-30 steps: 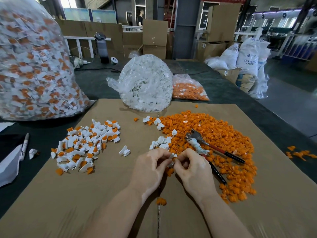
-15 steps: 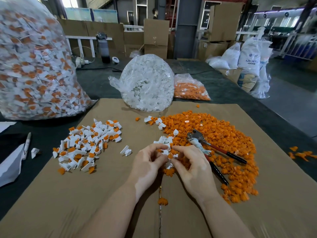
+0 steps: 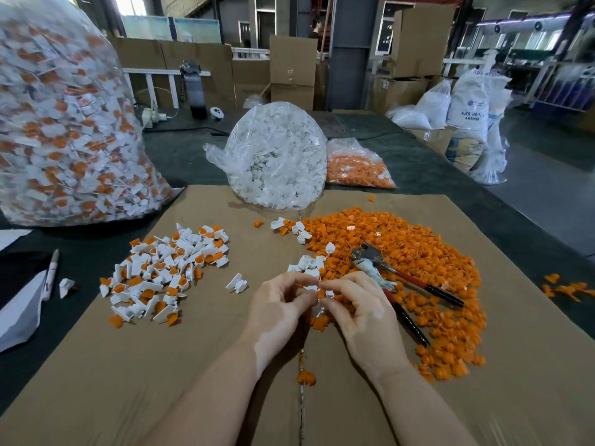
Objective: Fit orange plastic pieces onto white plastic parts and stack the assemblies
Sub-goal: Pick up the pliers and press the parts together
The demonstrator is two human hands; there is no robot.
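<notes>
**Orange into white, right between my fingertips**

Orange and white plastic meet in the small gap between my hands. My left hand (image 3: 277, 304) pinches a white part (image 3: 311, 287) with curled fingers; my right hand (image 3: 351, 304) pinches an orange piece (image 3: 321, 294) and holds it against the white one from the right. The two touch, so I judge the next push runs sideways, hand toward hand. Both hands are equally near; the parts are too small for me to tell how their long axes lie.

All this hangs just above the brown cardboard sheet (image 3: 193, 365). Just beyond my fingertips lie a few loose white parts (image 3: 309, 263). To my right spreads the orange heap (image 3: 402, 252), with red-handled pliers (image 3: 409, 278) lying on it. To my left, well apart, is the pile of finished assemblies (image 3: 164, 268), where this one should go.

Farther off on the dark table (image 3: 193, 156) stand a bag of white parts (image 3: 277, 156), a bag of orange pieces (image 3: 357, 169) and a big bag of assemblies (image 3: 64, 123). Behind are cardboard boxes (image 3: 291, 69) and white sacks (image 3: 473, 111).
</notes>
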